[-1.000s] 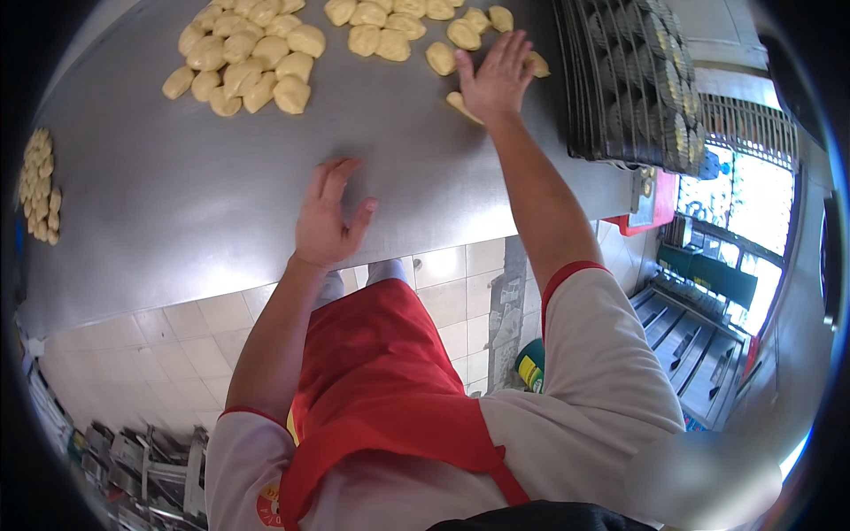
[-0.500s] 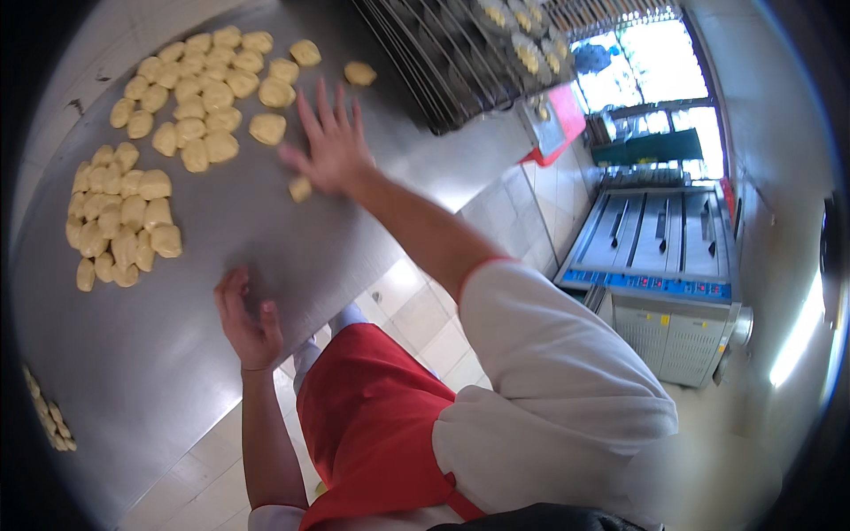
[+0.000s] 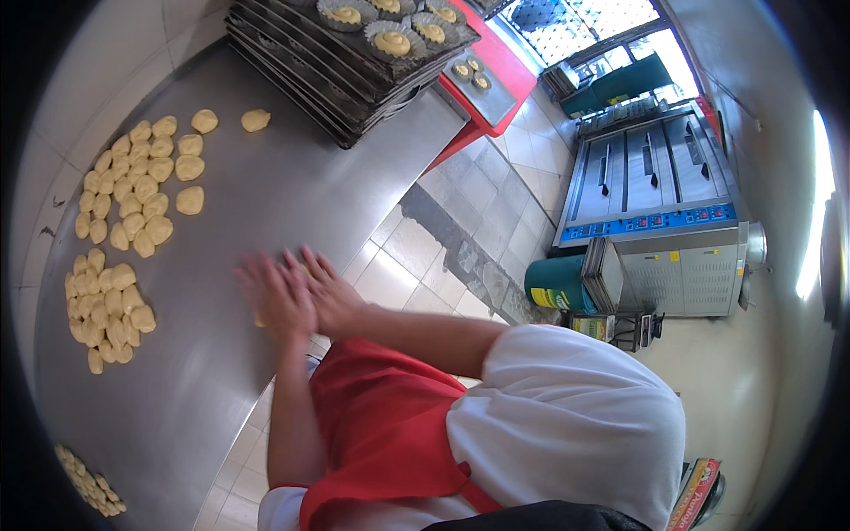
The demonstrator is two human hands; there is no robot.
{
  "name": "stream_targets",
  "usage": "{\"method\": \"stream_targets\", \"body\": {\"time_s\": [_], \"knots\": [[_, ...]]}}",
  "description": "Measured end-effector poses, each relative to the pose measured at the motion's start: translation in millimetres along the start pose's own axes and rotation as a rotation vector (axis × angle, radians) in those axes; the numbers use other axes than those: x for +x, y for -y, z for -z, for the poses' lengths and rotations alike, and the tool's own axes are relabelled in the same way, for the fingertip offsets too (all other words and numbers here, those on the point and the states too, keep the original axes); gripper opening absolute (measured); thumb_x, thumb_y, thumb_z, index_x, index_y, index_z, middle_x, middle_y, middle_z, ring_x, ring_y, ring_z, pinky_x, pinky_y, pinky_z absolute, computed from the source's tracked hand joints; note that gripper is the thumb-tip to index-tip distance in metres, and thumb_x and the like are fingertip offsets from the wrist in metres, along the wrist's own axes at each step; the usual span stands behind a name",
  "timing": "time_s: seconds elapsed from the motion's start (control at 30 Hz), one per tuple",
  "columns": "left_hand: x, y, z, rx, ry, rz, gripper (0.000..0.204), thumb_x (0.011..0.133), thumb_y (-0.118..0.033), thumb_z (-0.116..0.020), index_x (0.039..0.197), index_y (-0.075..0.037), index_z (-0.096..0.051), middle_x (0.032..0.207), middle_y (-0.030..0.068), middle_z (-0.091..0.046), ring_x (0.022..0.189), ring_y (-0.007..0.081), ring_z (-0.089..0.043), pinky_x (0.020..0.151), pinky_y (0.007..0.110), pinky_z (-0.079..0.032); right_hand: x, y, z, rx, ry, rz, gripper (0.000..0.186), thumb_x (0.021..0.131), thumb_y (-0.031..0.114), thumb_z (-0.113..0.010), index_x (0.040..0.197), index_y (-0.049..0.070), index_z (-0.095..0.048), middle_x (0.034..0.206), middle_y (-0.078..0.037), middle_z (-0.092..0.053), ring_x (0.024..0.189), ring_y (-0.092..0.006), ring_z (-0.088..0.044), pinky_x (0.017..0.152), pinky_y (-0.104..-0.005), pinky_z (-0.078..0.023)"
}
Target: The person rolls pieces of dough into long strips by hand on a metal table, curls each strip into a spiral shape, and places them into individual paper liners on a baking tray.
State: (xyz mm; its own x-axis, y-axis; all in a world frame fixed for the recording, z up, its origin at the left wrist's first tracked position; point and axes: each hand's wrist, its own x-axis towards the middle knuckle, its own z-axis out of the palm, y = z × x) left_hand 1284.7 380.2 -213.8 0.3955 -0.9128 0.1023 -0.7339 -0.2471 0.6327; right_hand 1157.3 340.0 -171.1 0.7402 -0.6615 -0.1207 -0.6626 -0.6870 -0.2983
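1. In the head view, close to the near edge of the metal table (image 3: 204, 354): left hand (image 3: 282, 296), blurred, fingers stretched out, palm hidden.
2. Right beside and overlapping in the picture: right hand (image 3: 335, 296), back up, fingers straightened, partly covered by the other. Cannot tell of any hold on dough under either palm.
3. At the left hand's outer edge, mostly hidden: small dough piece (image 3: 258, 320), pale yellow. Cannot tell about contact with the hand.
4. To the left, on the same table: upper dough group (image 3: 142, 186), lumps close together, and lower dough group (image 3: 111, 305), packed tighter. In the bottom left corner: far dough group (image 3: 91, 485).
5. Well apart from the hands, near the trays: lone dough lump (image 3: 256, 120).
6. At the top: stacked dark trays (image 3: 319, 93), with filled fluted cups (image 3: 394, 42) on top.
7. Beyond the stack: red table (image 3: 520, 75), bearing a grey tray (image 3: 498, 104) with more cups.
8. To the right: metal oven (image 3: 651, 173) with a blue control strip, green bin (image 3: 540, 281), and upright baking sheets (image 3: 604, 274) beside the bin.
9. Below the hands: red apron (image 3: 390, 425) over white clothing.
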Motion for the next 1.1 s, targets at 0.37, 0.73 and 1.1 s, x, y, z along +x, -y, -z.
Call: {"method": "stream_targets", "body": {"time_s": [0.37, 0.73, 1.1], "knots": [[43, 14, 58, 0.634, 0.255, -0.22, 0.078, 0.11, -0.049, -0.045, 0.173, -0.007, -0.023, 0.181, 0.0139, -0.019, 0.165, 0.0461, -0.016, 0.133, 0.063, -0.009, 113, -80, 2, -0.106, -0.106, 0.403, 0.071, 0.112, 0.054, -0.037, 0.17, 0.013, -0.036, 0.18, -0.009, -0.025, 0.168, -0.0368, -0.012, 0.135, -0.0588, -0.006], [57, 41, 38, 0.646, -0.119, 0.228, 0.073, 0.112, -0.06, -0.032, 0.176, -0.026, -0.021, 0.181, 0.0212, -0.012, 0.165, 0.053, -0.008, 0.13, 0.068, -0.009, 150, -79, 45, 0.112, -0.186, 0.21, 0.077, 0.108, 0.057, -0.048, 0.169, 0.011, -0.037, 0.179, -0.021, -0.02, 0.165, -0.049, -0.012, 0.133, -0.064, -0.01], [-107, -38, 52, 0.509, 0.317, 0.079, 0.077, 0.111, -0.05, -0.043, 0.173, -0.008, -0.024, 0.18, 0.0221, -0.018, 0.163, 0.0551, -0.015, 0.129, 0.067, -0.018, -42, -93, 27, 0.118, 0.104, 0.285, 0.077, 0.105, 0.052, -0.058, 0.169, 0.015, -0.036, 0.18, -0.017, -0.019, 0.166, -0.045, -0.012, 0.134, -0.061, -0.013]]}}
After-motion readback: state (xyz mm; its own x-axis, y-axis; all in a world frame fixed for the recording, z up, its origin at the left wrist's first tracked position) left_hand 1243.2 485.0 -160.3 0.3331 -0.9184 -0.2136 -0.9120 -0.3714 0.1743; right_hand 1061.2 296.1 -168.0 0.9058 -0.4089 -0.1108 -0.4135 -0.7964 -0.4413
